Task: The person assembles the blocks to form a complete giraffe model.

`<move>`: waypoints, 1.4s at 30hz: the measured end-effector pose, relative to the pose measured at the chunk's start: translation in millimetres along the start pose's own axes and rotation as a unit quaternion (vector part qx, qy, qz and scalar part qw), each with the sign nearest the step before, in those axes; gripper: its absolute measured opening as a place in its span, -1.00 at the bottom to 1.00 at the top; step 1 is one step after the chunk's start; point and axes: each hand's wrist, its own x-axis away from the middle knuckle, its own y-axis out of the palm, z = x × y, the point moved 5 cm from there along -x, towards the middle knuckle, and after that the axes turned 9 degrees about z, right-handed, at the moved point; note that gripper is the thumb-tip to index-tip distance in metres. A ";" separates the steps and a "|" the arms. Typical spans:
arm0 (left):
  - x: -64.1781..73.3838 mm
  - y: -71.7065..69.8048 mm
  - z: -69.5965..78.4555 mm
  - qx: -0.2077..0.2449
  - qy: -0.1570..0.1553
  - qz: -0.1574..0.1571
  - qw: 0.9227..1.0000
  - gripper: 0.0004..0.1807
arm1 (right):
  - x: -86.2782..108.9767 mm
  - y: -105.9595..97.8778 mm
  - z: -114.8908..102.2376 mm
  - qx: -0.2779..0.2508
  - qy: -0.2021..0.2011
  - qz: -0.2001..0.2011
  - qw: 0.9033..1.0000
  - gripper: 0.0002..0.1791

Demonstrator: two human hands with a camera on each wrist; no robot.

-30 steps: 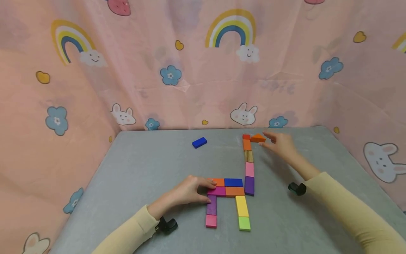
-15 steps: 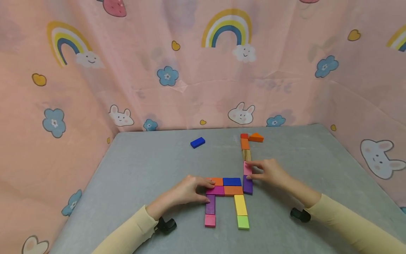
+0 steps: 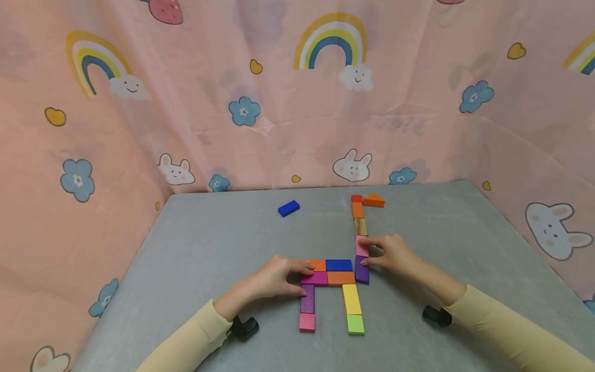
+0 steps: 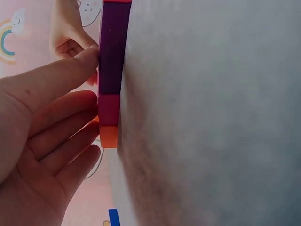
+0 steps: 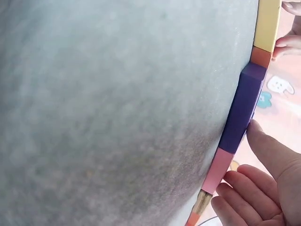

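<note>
Flat coloured wooden blocks lie joined in an animal-like outline on the grey table. My left hand (image 3: 274, 279) rests on its left end: the thumb touches the purple block (image 3: 307, 299), the fingertips the magenta block (image 3: 318, 279) and the orange block (image 3: 318, 265) behind it. My right hand (image 3: 395, 256) rests on the upright column, its thumb on the dark purple block (image 3: 362, 274) and fingertips on the pink block (image 3: 361, 249). In the right wrist view those fingers lie fairly straight along the dark purple block (image 5: 240, 110). Neither hand grips a block.
Above the pink block stand a wood-grain block (image 3: 360, 226), an orange block (image 3: 357, 210) and a red block (image 3: 356, 198), with an orange triangle (image 3: 374, 201) beside them. A loose blue block (image 3: 288, 208) lies farther left. Yellow (image 3: 351, 299) and green (image 3: 355, 324) blocks extend toward me.
My right hand has left the orange triangle and come nearer, down onto the pink and dark purple blocks. For the last half second it has stayed there. The left hand keeps its place.
</note>
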 end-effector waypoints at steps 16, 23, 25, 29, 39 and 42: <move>-30.8 -53.2 -40.6 0.053 -0.013 0.186 0.981 -0.51 | -3.1 0.0 -2.2 0.009 -0.007 -0.002 1.000 -0.44; -56.2 -70.9 -98.0 0.081 -0.138 0.233 0.959 -0.47 | -0.8 1.3 -4.0 0.005 -0.002 -0.005 1.000 -0.43; -61.3 -70.8 -111.9 0.082 -0.168 0.233 0.954 -0.47 | -0.3 1.4 -4.1 0.005 -0.002 -0.001 1.000 -0.44; -69.5 -68.6 -132.9 0.074 -0.207 0.228 0.948 -0.45 | -0.4 1.2 -3.8 0.009 -0.007 0.007 1.000 -0.45; -79.4 -57.9 -146.4 0.072 -0.241 0.239 0.938 -0.57 | 1.9 -0.3 -0.9 0.004 0.010 -0.006 1.000 -0.45; -80.4 -57.4 -146.1 0.071 -0.248 0.245 0.935 -0.60 | 2.4 -0.8 -0.4 0.004 0.011 -0.004 1.000 -0.45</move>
